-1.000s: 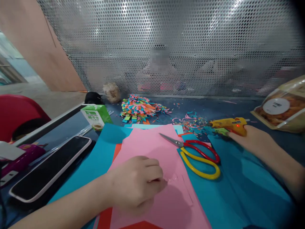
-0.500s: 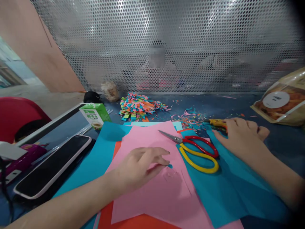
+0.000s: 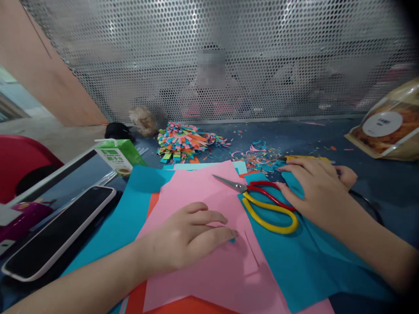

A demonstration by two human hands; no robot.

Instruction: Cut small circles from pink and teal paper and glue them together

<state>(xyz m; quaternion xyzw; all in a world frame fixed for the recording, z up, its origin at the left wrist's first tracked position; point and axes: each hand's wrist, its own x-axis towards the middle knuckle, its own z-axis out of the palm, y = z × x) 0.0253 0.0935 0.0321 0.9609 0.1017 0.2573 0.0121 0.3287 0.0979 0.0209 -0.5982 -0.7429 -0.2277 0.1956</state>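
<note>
My left hand (image 3: 193, 237) is palm down over a pink paper sheet (image 3: 183, 187), its thumb and forefinger closed at the tips on a tiny blue paper piece (image 3: 232, 240). The scissors (image 3: 240, 187), one handle red and one yellow, lie across the pink sheet and a blue sheet (image 3: 294, 261), blades pointing up and left. Above the blue sheet, my right hand (image 3: 314, 185) has its fingers apart, the thumb at the red handle. Just beyond its fingers is a yellow tool (image 3: 307, 158), partly covered by the hand.
Fringed multicoloured paper strips (image 3: 183, 141) and small scraps (image 3: 262, 159) lie near the perforated metal panel (image 3: 157, 56). On the left are a green and white carton (image 3: 119, 155) and a phone (image 3: 62, 235). A snack bag (image 3: 386, 126) stands far right.
My right hand has moved from the yellow tool towards the scissors' red handle, uncovering more of the tool. My left hand has shifted slightly nearer with the blue piece. The view has tilted slightly.
</note>
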